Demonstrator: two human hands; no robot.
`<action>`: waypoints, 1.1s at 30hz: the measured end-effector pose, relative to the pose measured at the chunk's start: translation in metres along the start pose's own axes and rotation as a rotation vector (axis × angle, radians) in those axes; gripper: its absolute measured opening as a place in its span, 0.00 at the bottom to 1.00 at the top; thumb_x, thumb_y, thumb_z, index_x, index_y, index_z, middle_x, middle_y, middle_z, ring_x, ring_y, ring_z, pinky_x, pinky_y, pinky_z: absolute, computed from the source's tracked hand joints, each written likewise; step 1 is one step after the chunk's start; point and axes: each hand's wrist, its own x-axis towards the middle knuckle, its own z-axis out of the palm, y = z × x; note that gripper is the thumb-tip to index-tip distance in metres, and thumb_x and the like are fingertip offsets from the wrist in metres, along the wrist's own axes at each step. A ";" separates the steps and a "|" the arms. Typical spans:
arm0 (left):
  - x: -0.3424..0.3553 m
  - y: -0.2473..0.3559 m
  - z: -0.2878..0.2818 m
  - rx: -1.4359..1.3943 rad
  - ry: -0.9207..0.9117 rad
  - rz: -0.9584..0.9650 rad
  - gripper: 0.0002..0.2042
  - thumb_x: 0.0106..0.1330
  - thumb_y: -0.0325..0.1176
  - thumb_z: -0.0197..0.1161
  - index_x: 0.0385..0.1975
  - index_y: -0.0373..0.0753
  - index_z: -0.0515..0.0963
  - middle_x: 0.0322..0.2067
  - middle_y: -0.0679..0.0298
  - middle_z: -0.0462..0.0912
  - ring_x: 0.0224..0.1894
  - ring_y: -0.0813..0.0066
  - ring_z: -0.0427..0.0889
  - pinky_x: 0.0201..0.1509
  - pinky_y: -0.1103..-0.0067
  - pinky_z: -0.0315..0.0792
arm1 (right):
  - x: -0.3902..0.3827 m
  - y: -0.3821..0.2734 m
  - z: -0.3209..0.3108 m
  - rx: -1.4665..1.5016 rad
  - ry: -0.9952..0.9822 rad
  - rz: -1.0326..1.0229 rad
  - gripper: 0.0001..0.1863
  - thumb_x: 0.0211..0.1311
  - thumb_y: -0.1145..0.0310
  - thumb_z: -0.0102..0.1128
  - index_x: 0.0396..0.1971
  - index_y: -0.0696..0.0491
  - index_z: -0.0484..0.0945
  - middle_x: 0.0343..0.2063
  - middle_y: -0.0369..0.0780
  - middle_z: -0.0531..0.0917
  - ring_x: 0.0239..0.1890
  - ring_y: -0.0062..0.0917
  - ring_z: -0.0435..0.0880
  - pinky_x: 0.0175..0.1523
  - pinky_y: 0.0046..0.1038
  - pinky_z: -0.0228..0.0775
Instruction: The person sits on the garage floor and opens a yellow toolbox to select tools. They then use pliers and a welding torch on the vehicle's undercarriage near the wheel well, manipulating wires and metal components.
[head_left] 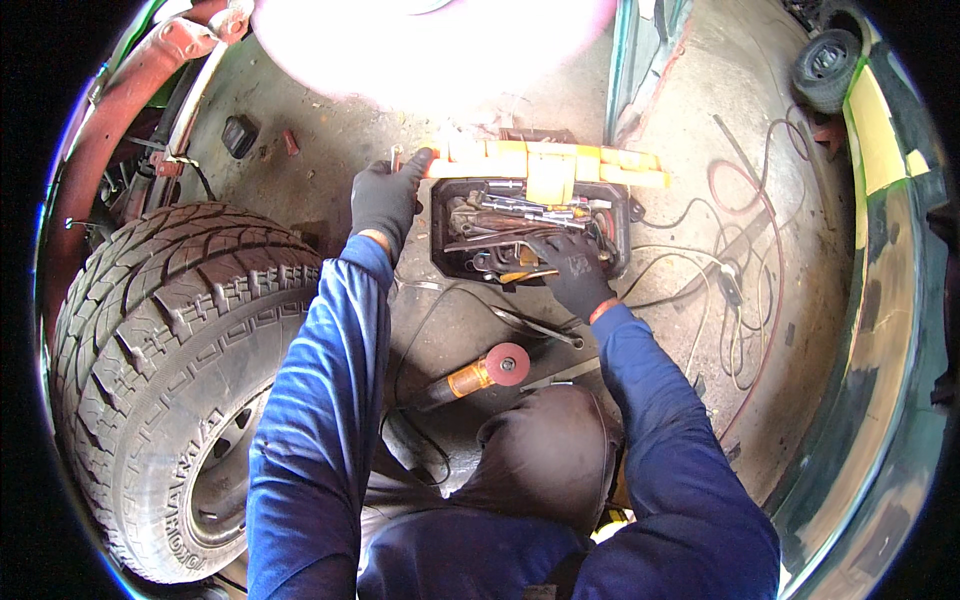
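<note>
A large black knobbly-treaded tyre on its steel wheel (170,390) is seen at the left edge of the concrete floor (330,150), close by the blue sleeve. The gloved left hand (385,200) is closed on the left end of the orange lid of a black plastic toolbox (530,215), with a small metal tool (396,156) seemingly pinched in it; the gloved right hand (575,270) is buried among the loose steel tools, its grip not discernible. A glove could be snagged on sharp ends, or the lid could drop. An angle grinder with a red disc (490,370) lies beside the knee; tangled cables (730,270) on the dusty floor could trip a foot. A green car body panel (880,330) curves at the right.
</note>
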 end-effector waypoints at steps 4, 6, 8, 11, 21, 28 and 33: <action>-0.002 0.001 0.001 -0.013 -0.010 -0.013 0.30 0.64 0.61 0.81 0.35 0.32 0.85 0.25 0.61 0.84 0.20 0.74 0.82 0.23 0.74 0.70 | -0.006 0.002 0.002 0.021 -0.031 0.010 0.43 0.58 0.72 0.66 0.78 0.38 0.73 0.61 0.42 0.83 0.66 0.45 0.79 0.70 0.53 0.69; -0.003 0.001 0.000 -0.022 -0.014 -0.009 0.31 0.64 0.61 0.81 0.34 0.33 0.84 0.25 0.62 0.84 0.20 0.74 0.82 0.23 0.74 0.70 | -0.001 0.009 0.002 0.060 -0.075 0.020 0.42 0.59 0.69 0.68 0.78 0.39 0.74 0.64 0.44 0.82 0.69 0.45 0.78 0.73 0.52 0.69; -0.003 0.001 -0.001 -0.025 -0.009 0.021 0.33 0.63 0.62 0.81 0.29 0.29 0.84 0.21 0.57 0.85 0.21 0.69 0.87 0.28 0.70 0.79 | 0.014 0.020 0.000 0.116 -0.162 0.038 0.41 0.60 0.64 0.72 0.77 0.41 0.75 0.68 0.46 0.80 0.71 0.46 0.76 0.77 0.49 0.67; -0.002 0.002 -0.001 0.009 -0.015 -0.016 0.33 0.63 0.62 0.81 0.29 0.29 0.84 0.21 0.57 0.85 0.22 0.69 0.87 0.28 0.70 0.79 | 0.040 0.034 -0.005 0.056 -0.340 0.069 0.47 0.58 0.58 0.77 0.80 0.44 0.70 0.75 0.50 0.72 0.77 0.50 0.70 0.81 0.49 0.63; -0.002 0.002 -0.004 0.053 -0.017 0.029 0.35 0.63 0.64 0.80 0.32 0.27 0.85 0.22 0.54 0.87 0.22 0.67 0.88 0.29 0.70 0.80 | 0.091 0.044 -0.004 -0.194 -0.482 0.027 0.61 0.46 0.50 0.84 0.82 0.52 0.62 0.69 0.57 0.79 0.71 0.55 0.79 0.75 0.50 0.73; 0.002 0.002 -0.002 -0.001 -0.033 0.004 0.33 0.63 0.63 0.81 0.29 0.29 0.84 0.21 0.57 0.85 0.21 0.68 0.87 0.29 0.70 0.79 | 0.094 0.051 -0.006 -0.141 -0.437 -0.020 0.57 0.48 0.47 0.83 0.77 0.54 0.69 0.65 0.55 0.84 0.71 0.50 0.80 0.75 0.49 0.73; 0.003 0.004 -0.002 0.010 -0.017 0.004 0.33 0.63 0.62 0.81 0.30 0.28 0.84 0.20 0.58 0.85 0.21 0.69 0.86 0.28 0.70 0.78 | 0.081 0.044 -0.007 -0.144 -0.420 0.034 0.51 0.52 0.40 0.82 0.73 0.51 0.76 0.67 0.54 0.83 0.71 0.50 0.80 0.76 0.48 0.71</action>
